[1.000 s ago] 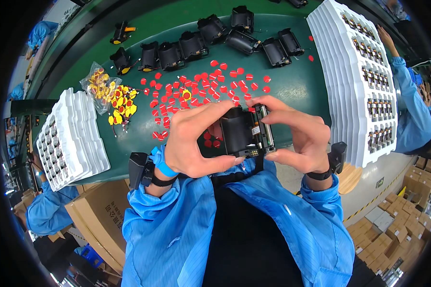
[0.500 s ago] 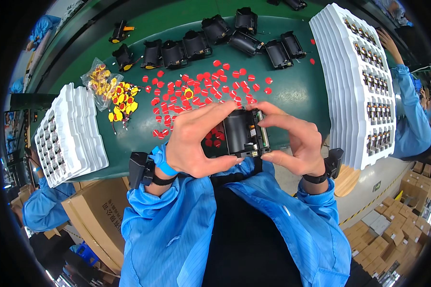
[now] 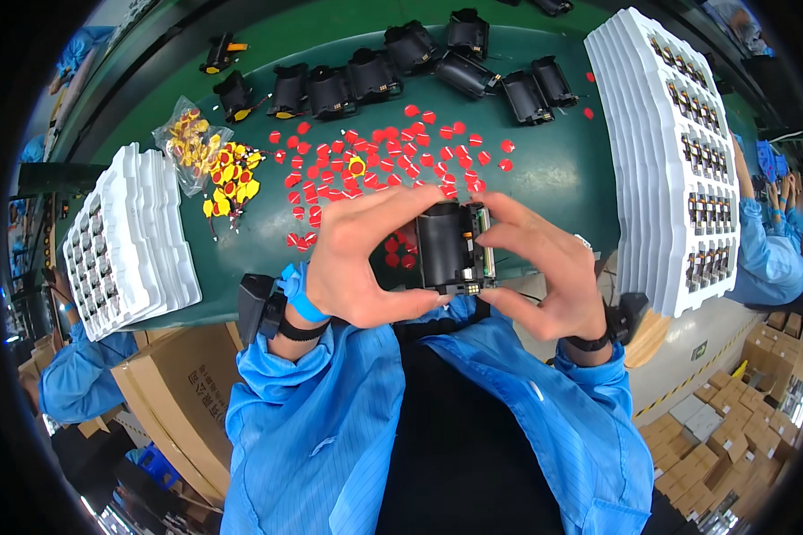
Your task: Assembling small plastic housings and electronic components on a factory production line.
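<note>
Between my two hands, just in front of my body, is a black plastic housing (image 3: 442, 245) with a green circuit board strip (image 3: 484, 236) along its right side. My left hand (image 3: 357, 254) grips it by its upper and lower ends, thumb below and fingers above. On the other side my right hand (image 3: 549, 267) pinches the right part, with fingers at the board's top and the thumb by its lower corner. Behind the hands, many round red stickers (image 3: 401, 147) lie scattered on the green table (image 3: 544, 192).
Several similar black housings (image 3: 372, 76) stand in a row along the back. Yellow parts with wires (image 3: 232, 178) lie left, beside a plastic bag (image 3: 187, 143). Stacked white trays stand left (image 3: 152, 241) and right (image 3: 629, 160). A cardboard box (image 3: 178, 392) sits below the left table edge.
My right thumb and fingers have shifted slightly on the right side of the housing, which stays in nearly the same place. The co-worker's arm at the right has drawn back from the trays.
</note>
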### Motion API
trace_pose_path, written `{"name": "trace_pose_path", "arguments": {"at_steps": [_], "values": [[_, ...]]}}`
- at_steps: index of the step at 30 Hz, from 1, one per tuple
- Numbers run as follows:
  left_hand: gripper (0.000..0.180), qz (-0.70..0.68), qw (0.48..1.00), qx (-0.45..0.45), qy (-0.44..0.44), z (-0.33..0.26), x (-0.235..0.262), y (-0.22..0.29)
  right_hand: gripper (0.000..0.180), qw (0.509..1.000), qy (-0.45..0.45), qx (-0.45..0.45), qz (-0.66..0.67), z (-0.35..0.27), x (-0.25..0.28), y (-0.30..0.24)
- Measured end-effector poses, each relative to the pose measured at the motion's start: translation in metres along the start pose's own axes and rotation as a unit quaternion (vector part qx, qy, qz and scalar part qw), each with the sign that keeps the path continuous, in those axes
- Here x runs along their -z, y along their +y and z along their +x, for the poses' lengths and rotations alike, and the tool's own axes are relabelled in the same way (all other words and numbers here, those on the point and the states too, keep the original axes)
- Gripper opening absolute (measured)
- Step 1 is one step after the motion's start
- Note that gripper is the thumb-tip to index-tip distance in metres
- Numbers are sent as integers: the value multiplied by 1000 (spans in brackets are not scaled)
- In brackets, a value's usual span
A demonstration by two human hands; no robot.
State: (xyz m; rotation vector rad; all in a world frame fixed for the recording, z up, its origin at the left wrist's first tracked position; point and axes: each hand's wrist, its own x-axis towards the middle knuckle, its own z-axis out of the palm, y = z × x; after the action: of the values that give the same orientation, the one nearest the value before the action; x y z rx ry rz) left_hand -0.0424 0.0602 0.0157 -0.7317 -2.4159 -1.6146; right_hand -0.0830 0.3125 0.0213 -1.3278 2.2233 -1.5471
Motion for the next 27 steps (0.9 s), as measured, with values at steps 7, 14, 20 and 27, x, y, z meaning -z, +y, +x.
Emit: {"name": "trace_pose_path", "arguments": {"at_steps": [7, 14, 20, 27], "values": [[75, 52, 999, 1, -9, -3, -5, 15, 60, 981, -144, 43, -125, 8, 18, -20], [74, 112, 992, 44, 46, -12, -15, 17, 91, 986, -163, 0, -44, -3, -20, -8], [75, 156, 980, 35, 117, -22, -28, 17, 90, 991, -51, -4, 123, -3, -29, -3], [78, 126, 987, -38, 96, -15, -29, 16, 25, 984, 75, -153, 43, -6, -21, 6]]}}
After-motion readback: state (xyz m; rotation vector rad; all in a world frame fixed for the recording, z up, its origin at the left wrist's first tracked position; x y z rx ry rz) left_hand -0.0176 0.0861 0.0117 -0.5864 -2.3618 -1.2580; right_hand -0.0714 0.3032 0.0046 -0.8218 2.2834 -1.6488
